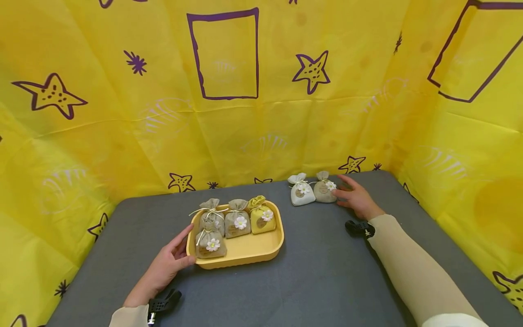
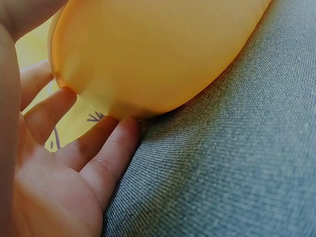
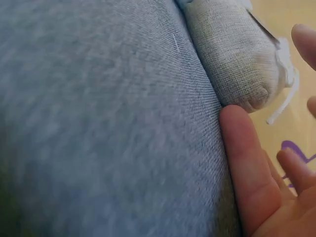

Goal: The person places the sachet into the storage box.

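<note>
**Desk:** What sits at the centre of your feed?

**Operator:** A grey-beige sachet point(image 1: 324, 190) stands at the far right of the tabletop point(image 1: 318, 281), tied at the neck, a white daisy on its front. I see the right hand point(image 1: 356, 198) just beside it on the right, fingers spread and relaxed, clamped on nothing. From the right wrist view one finger point(image 3: 247, 163) lies against the base of the sachet point(image 3: 232, 59); its weave reads coarse, like linen.

**Desk:** And next to it?

**Operator:** A white sachet point(image 1: 301, 191) touches it on the left, same daisy, same tied neck. Both stand close to the back edge, where the yellow backdrop point(image 1: 253, 113) with purple stars comes down.

**Desk:** The other hand?

**Operator:** The left hand point(image 1: 169, 265) rests on the near left corner of the yellow tray point(image 1: 245, 256). In the left wrist view the fingertips point(image 2: 116, 143) touch the smooth rounded wall of the tray point(image 2: 158, 54) low down, thumb above the rim; the fingers are lightly bent, not wrapped around it.

**Desk:** What is in the tray?

**Operator:** Four sachets: two beige point(image 1: 211, 240) at the left, one behind the other, a third beige point(image 1: 238, 220) in the middle, a yellow one point(image 1: 261, 216) at the right. The tray's front right part is bare.

**Desk:** Room to move?

**Operator:** Open grey cloth, a fine twill, lies between tray and the pair, and across the whole near side.
</note>
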Action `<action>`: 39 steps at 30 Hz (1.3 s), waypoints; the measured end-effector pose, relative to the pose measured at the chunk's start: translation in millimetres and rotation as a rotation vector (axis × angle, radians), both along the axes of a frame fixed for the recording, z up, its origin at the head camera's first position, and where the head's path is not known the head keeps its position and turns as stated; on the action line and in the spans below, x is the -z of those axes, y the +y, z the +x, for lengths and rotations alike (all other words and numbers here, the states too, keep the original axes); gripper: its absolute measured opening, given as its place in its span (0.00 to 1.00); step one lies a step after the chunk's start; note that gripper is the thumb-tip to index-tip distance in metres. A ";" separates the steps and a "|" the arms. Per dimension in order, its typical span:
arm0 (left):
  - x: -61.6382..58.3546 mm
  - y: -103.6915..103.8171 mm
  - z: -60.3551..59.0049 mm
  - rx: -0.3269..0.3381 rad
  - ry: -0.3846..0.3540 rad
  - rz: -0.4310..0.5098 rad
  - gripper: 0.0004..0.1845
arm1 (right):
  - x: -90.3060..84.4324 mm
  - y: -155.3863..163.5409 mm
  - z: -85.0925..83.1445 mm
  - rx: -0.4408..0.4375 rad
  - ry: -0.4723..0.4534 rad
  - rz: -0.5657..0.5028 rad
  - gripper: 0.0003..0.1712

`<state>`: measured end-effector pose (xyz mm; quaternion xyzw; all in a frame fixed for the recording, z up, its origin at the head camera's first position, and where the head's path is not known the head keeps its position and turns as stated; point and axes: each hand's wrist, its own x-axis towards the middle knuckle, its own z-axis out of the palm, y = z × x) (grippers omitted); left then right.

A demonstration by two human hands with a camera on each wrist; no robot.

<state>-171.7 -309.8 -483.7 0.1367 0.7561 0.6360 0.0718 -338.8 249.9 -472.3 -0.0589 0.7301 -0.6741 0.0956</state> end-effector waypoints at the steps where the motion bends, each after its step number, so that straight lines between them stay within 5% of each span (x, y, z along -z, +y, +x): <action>1: 0.1 0.2 -0.1 0.002 0.002 0.003 0.44 | -0.9 -0.4 -0.1 0.000 0.003 0.005 0.46; 11: -2.7 1.3 -0.7 0.000 -0.003 0.012 0.44 | 1.2 -3.4 -5.9 0.014 0.081 0.250 0.33; 19: -4.1 -1.8 -0.8 0.008 0.006 0.016 0.44 | -3.0 -3.8 3.4 0.042 0.126 0.335 0.25; 32: -2.5 0.0 0.2 -0.019 -0.004 -0.022 0.44 | -14.3 9.5 72.4 -0.112 0.104 0.411 0.23; 39: -0.8 0.0 0.5 -0.017 -0.004 -0.025 0.43 | -14.0 6.4 81.6 -0.197 0.376 0.630 0.34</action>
